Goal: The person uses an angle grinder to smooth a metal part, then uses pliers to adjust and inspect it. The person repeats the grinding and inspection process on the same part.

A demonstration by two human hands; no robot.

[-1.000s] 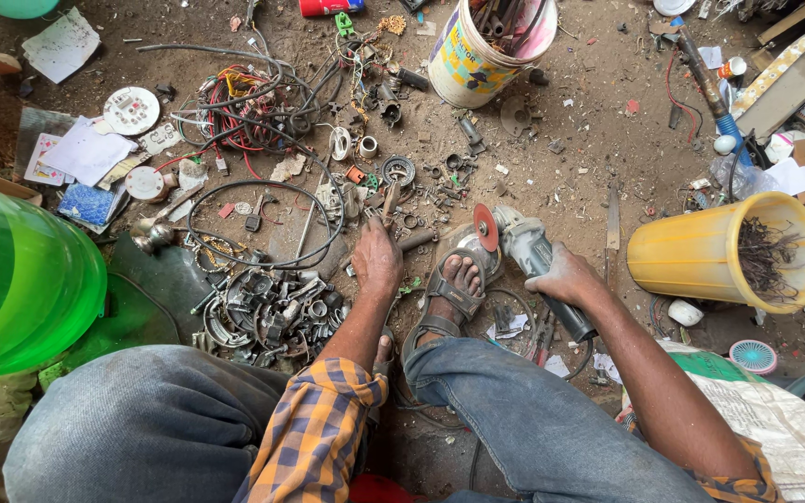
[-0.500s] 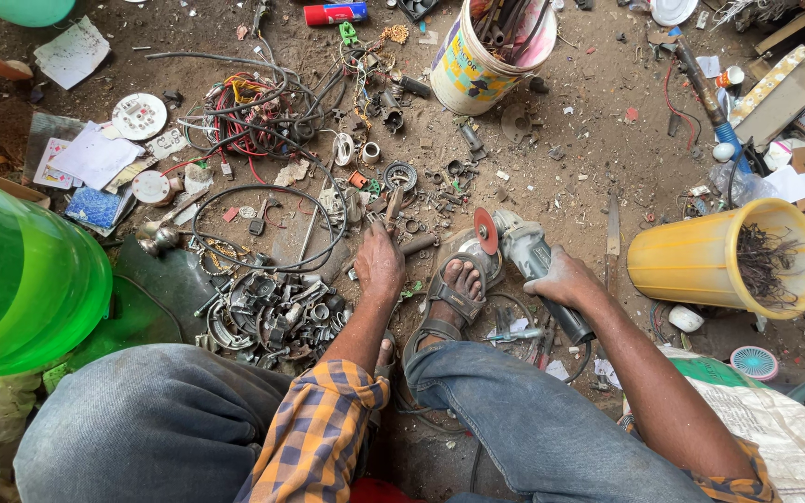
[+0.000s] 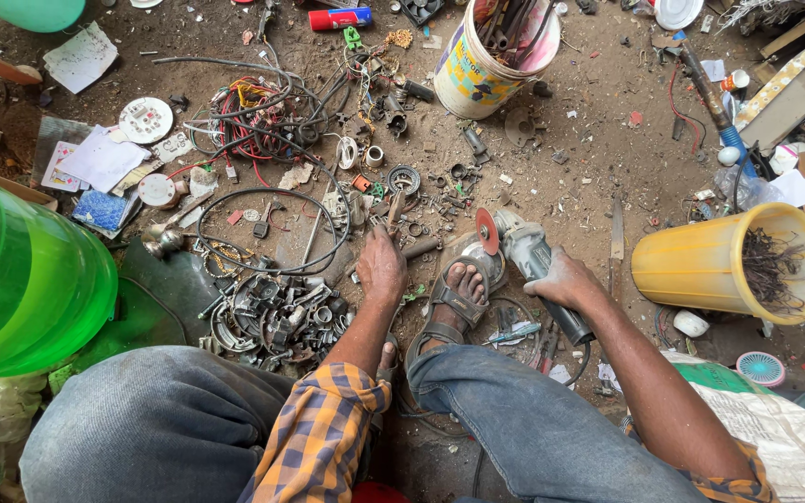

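Angle grinder (image 3: pixel 528 256) lies low over the dirt floor just right of the sandalled foot (image 3: pixel 454 293), its reddish disc (image 3: pixel 487 231) at the far end. Right hand (image 3: pixel 566 284) wraps closed around the grinder's grey body. Left hand (image 3: pixel 382 268) rests palm down on small metal parts left of the foot, fingers curled together; whether they pinch a piece, cannot tell (fingertips hidden among scrap). Pile of metal rings and brackets (image 3: pixel 277 317) sits near left. Yellow bucket (image 3: pixel 729 265) lies tipped on its side at right. Painted bucket of tools (image 3: pixel 491 61) stands far centre. Tangled wires (image 3: pixel 258 112) far left.
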